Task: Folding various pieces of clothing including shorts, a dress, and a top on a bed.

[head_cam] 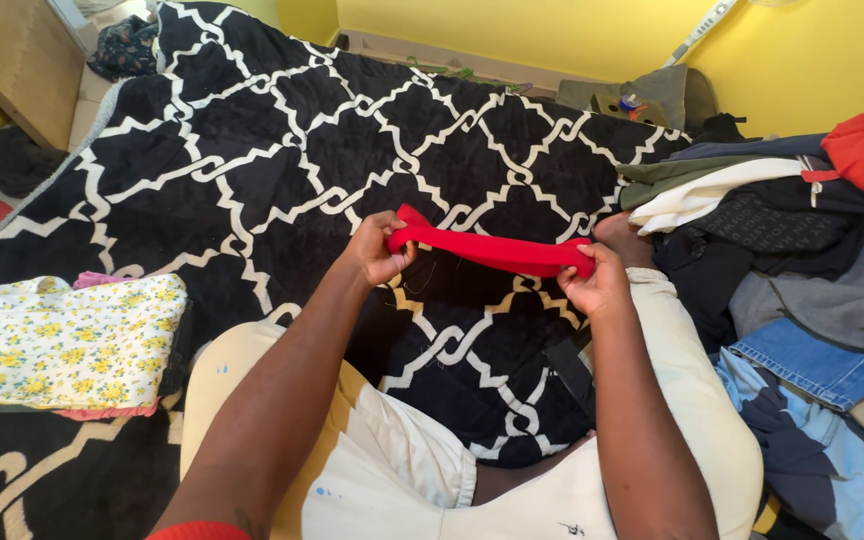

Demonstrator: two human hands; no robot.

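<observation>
My arms are bare from wrist to above the elbow; a thin edge of red sleeve (pixel 200 530) shows at my left upper arm. I wear cream-coloured shorts (pixel 392 470) with a few small blue specks and a little dark mark near the hem. My left hand (pixel 380 248) and right hand (pixel 595 285) wear no rings or watch.

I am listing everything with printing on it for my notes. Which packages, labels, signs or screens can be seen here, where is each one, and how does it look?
No packages, signs or screens show.
Dark garment: in the clothes pile at right, black, with a faint band of pale lettering.
Small mark: on the cream shorts, bottom edge, dark and tiny.
Both hands hold a plain red cloth, with no label visible.
</observation>
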